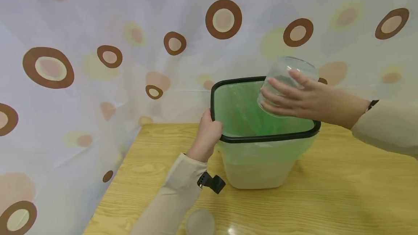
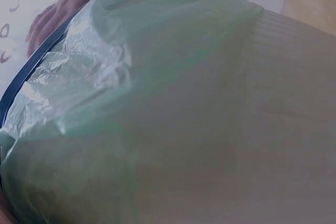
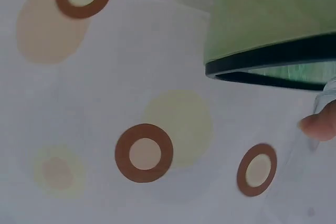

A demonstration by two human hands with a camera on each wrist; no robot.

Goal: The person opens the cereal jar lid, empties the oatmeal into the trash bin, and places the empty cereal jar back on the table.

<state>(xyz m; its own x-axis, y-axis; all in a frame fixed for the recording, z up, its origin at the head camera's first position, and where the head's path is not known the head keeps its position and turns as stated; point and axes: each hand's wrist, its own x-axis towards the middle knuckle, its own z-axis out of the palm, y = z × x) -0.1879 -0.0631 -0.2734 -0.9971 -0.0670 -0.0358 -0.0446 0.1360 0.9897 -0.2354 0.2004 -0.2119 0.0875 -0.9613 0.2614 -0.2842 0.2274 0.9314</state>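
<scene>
A trash bin stands on the table, lined with a green plastic bag folded over its black rim. My left hand grips this rim at the left side. Over the bin's mouth, my right hand holds a clear, round container tilted, with the fingers spread along its near side. In the right wrist view, the thumb lies against the container's wall. The left wrist view is mostly filled by the bin's side, with the bag draped over it.
A pale round object, like a lid, lies at the near edge of view on the wooden table. Behind the table hangs a white cloth with brown and yellow circles, also running along the left side.
</scene>
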